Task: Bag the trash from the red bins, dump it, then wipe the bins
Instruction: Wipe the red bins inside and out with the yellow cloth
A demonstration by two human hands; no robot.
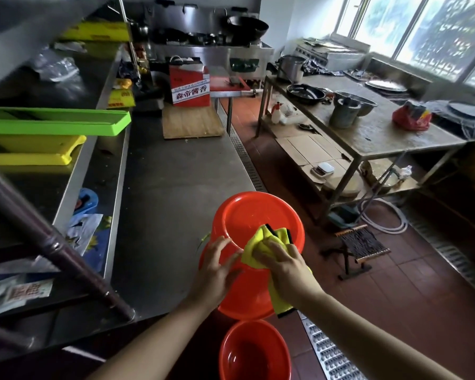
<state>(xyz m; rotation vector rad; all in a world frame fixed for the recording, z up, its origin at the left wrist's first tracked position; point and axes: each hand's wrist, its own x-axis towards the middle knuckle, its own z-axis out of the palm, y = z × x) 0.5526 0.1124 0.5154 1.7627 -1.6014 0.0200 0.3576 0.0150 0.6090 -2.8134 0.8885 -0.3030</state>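
Head camera looks steeply down and forward, close over the counter edge point(176, 171).

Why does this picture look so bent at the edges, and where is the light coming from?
Head view: the wide-angle lens curves straight lines, such as the steel counter edge and the dark pole at left. Daylight enters through the windows at upper right, which are washed out. The near red bin, yellow cloth and both hands, left hand and right hand, look fairly sharp; the far stove area is soft.
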